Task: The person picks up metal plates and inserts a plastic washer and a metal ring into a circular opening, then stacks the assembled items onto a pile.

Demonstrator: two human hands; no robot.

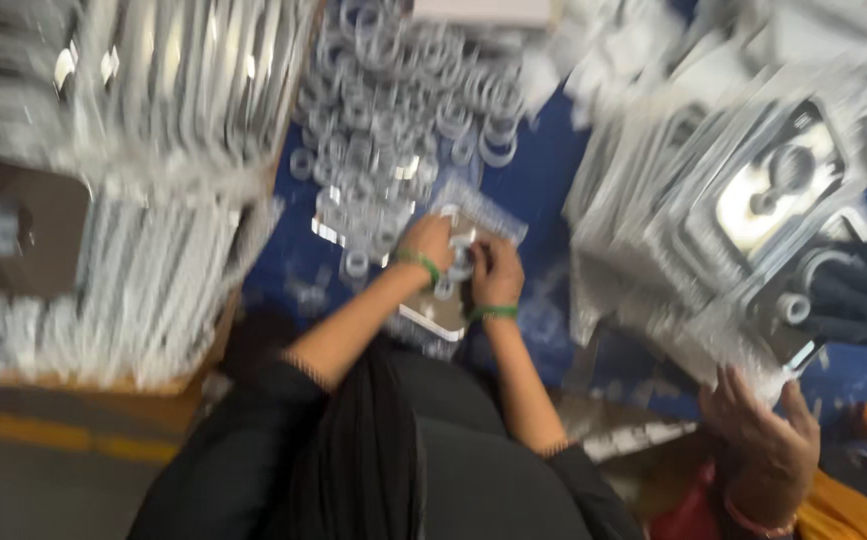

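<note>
— Clear pack is sitting at the lap, both hands together on it: left hand, right hand gripping.
— Rings are crowding; one could be slipping loose.

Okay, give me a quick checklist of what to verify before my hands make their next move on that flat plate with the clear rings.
1. Both hands on the work: left hand and right hand sit together over the flat plate. Ok.
2. Grip on a clear ring: blurred. Cannot tell.
3. Ring supply: pile of clear rings lies just beyond the hands. Ok.
4. Another person's hand stays apart, at the stacked packs. Ok.
5. Plate lying flat: blurred. Cannot tell.
</note>
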